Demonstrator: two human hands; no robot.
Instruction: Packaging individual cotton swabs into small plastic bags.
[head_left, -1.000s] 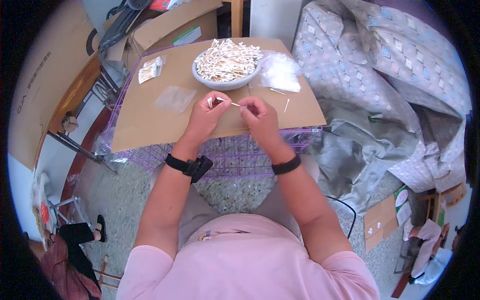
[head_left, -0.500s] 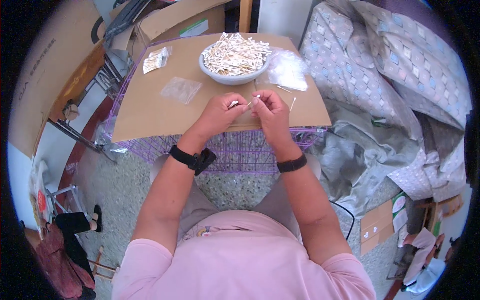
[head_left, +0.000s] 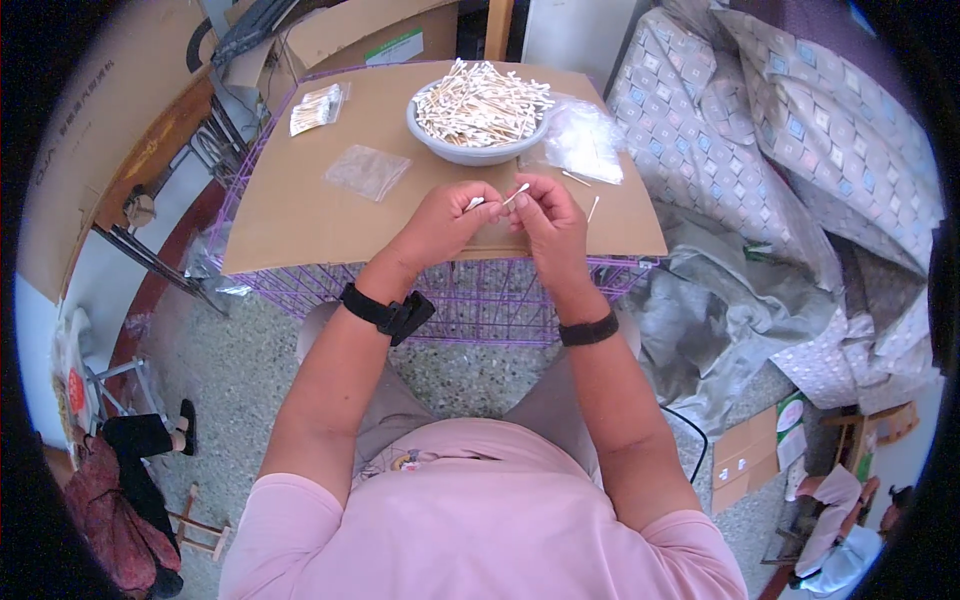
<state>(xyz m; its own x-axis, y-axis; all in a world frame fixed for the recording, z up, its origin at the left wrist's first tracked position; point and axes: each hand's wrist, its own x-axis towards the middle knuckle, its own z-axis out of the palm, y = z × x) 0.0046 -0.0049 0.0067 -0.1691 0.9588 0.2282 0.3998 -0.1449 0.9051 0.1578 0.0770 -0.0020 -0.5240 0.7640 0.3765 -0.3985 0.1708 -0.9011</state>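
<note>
My left hand (head_left: pixel 458 218) is closed on cotton swabs, whose white tips (head_left: pixel 474 203) poke out between the fingers; how many is hidden. Close beside it, my right hand (head_left: pixel 548 212) pinches a single cotton swab (head_left: pixel 516 194) that slants between the two hands. Just beyond them stands a grey bowl (head_left: pixel 475 155) heaped with cotton swabs (head_left: pixel 482 105). Two loose swabs lie on the cardboard right of my right hand: one (head_left: pixel 594 208) near it, the other (head_left: pixel 576 178) farther off by the bags.
The cardboard sheet (head_left: pixel 290 220) rests on a purple wire cage (head_left: pixel 460 310). On it are an unfilled clear bag (head_left: pixel 368 172), a bag of swabs (head_left: pixel 318 108) at far left, and a stack of clear bags (head_left: pixel 585 140). Patterned fabric (head_left: pixel 700 120) is heaped at the right.
The swab in my right hand has turned and more of its length shows between my hands. Both hands stay close together over the cardboard; the whole view has shifted slightly.
</note>
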